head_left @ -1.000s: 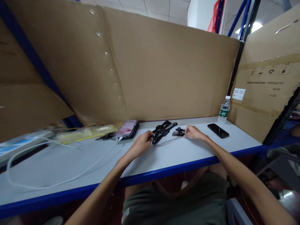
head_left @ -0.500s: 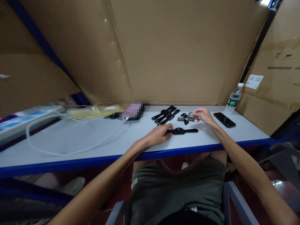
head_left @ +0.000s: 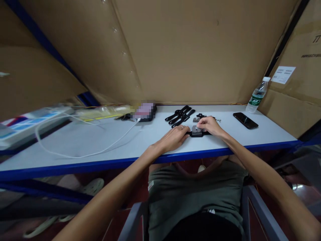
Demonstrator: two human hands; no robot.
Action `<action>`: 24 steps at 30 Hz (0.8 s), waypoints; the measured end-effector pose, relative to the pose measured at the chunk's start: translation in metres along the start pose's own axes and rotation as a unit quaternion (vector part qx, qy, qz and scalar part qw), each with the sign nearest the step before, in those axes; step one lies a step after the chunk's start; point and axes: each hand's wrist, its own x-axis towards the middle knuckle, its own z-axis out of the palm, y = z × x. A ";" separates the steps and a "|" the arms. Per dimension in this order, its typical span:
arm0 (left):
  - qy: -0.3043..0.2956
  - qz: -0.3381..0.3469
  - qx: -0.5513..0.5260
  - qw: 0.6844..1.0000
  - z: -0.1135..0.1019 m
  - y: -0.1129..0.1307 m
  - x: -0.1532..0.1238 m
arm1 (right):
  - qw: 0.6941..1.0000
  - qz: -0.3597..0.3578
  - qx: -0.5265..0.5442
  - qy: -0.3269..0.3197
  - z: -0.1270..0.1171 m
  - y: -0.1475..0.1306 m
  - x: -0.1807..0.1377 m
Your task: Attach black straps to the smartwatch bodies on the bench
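Observation:
A black spokeshave body (head_left: 198, 135) lies crosswise near the table's front edge. My left hand (head_left: 177, 136) grips its left handle, fingers closed around it. Between thumb and fingers of my right hand (head_left: 211, 125) is a flat grey slotted blade (head_left: 196, 129), laid over the middle of that body. Whether the blade is fully seated I cannot tell. Behind my right hand lie another small grey metal plate (head_left: 196, 119) and small black parts (head_left: 201, 115), partly covered by the hand. Several more black spokeshave bodies (head_left: 181, 115) are grouped behind my left hand.
To the right are a black phone (head_left: 245, 120) and a water bottle (head_left: 257, 95). A blurred-out device (head_left: 145, 112) with a white cable (head_left: 110, 148) lies to the left, near a power strip (head_left: 35, 125). Cardboard (head_left: 190, 53) walls the back.
My right hand has brought the grey blade left and nearer, from beside the small parts onto the spokeshave body. My left hand stays at the handle. The view has shifted slightly.

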 end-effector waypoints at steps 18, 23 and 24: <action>0.007 -0.012 0.012 1.000 -0.006 0.010 -0.003 | 0.997 -0.020 -0.077 -0.017 0.004 0.002 -0.008; 0.006 -0.006 0.020 1.000 -0.009 0.013 -0.002 | 0.996 -0.018 -0.087 -0.013 0.008 0.002 -0.007; 0.008 -0.004 0.024 1.000 -0.009 0.014 -0.002 | 0.996 -0.018 -0.087 -0.013 0.008 0.002 -0.007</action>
